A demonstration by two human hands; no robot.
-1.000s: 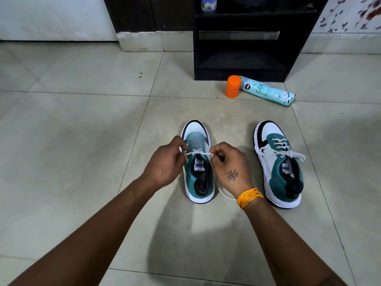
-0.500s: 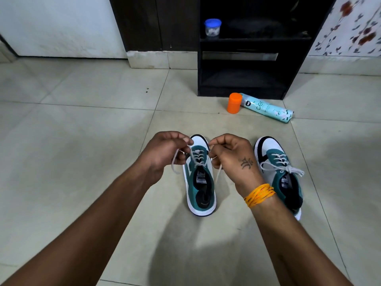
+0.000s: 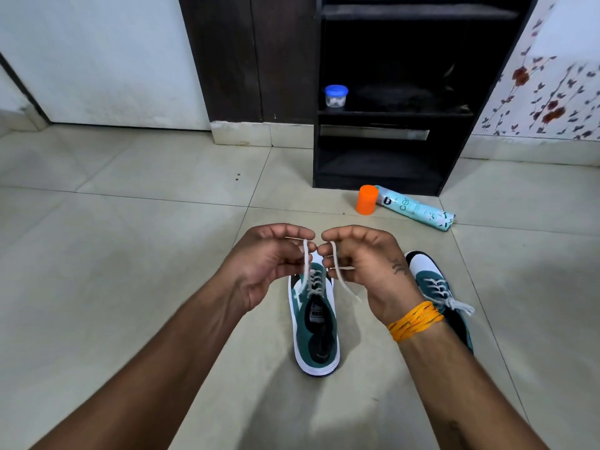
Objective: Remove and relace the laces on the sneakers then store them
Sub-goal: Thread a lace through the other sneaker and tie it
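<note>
A teal, white and black sneaker (image 3: 316, 332) stands on the floor in front of me, its white lace (image 3: 312, 280) threaded through the eyelets. My left hand (image 3: 266, 264) pinches one lace end, and my right hand (image 3: 363, 258) pinches the other. Both ends are lifted above the shoe's toe, with loose tips hanging down. A second matching sneaker (image 3: 438, 293) sits to the right, laced and tied in a bow, partly hidden by my right wrist.
A black open shelf unit (image 3: 389, 125) stands against the far wall with a small blue-lidded jar (image 3: 336, 96) on one shelf. A spray can with an orange cap (image 3: 406, 206) lies on the tiles before it. Pale floor tiles (image 3: 113, 254) spread to the left.
Both hands rose from beside the shoe's tongue to above its toe, pulling the lace ends upward. The camera tilted up, showing more of the shelf.
</note>
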